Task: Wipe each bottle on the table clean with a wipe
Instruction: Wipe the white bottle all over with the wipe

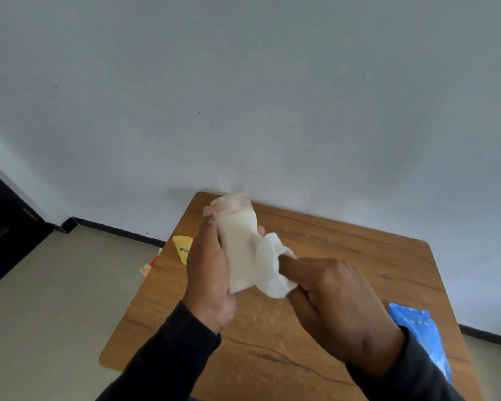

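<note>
Above the wooden counter (344, 256), the left hand (209, 273) grasped a white bottle (239, 241) held tilted in the air, while the right hand (336, 299) pinched a white wipe (272, 270) against its side — a yellow cup (182, 247) stood at the counter's left edge, a blue pack (422, 334) at the right.
</note>
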